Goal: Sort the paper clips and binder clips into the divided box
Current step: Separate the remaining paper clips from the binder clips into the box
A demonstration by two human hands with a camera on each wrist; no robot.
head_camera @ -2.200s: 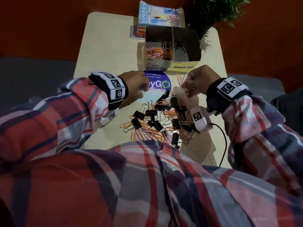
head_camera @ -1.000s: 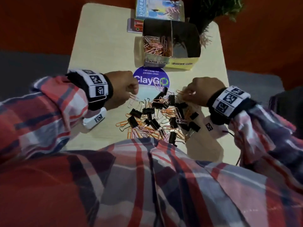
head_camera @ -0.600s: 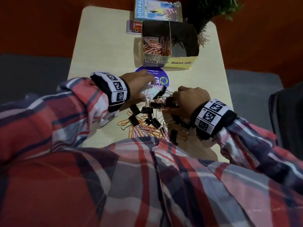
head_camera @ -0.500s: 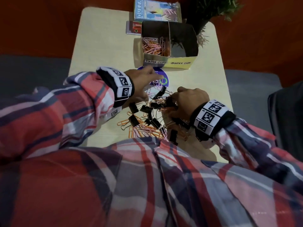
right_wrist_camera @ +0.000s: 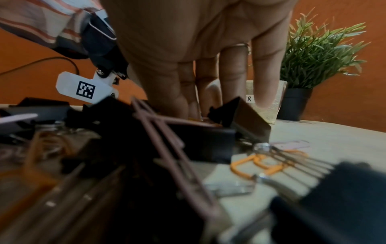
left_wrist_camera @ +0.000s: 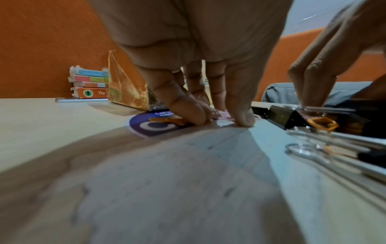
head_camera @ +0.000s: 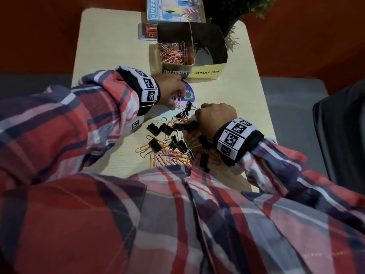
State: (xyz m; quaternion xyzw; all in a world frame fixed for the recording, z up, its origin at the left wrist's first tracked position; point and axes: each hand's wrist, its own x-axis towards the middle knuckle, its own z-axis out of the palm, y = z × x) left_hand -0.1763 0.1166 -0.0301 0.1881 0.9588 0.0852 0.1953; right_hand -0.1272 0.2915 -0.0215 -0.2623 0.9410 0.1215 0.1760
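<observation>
The divided box [head_camera: 207, 72] stands at the back of the table; its left half, marked PAPER CLIPS, holds pink and orange paper clips [head_camera: 171, 54], while the BINDER CLIPS half looks dark and bare. A mixed pile of black binder clips and paper clips [head_camera: 173, 143] lies near me. My left hand [head_camera: 178, 102] is down on the purple sticker [head_camera: 190, 94], thumb and fingertips pinching paper clips [left_wrist_camera: 165, 120] against the table. My right hand [head_camera: 197, 115] is curled at the pile's far edge, fingers closed on the wire handles of a binder clip [head_camera: 188, 106].
A stack of books [head_camera: 173, 8] and a potted plant [head_camera: 233, 10] stand behind the box. The small table [head_camera: 110, 46] ends in rounded edges with grey floor on both sides. My plaid shirt hides the near edge.
My left hand has moved forward from the pile's left side onto the sticker. My right hand has come in from the right to the pile's far edge and closed on a binder clip.
</observation>
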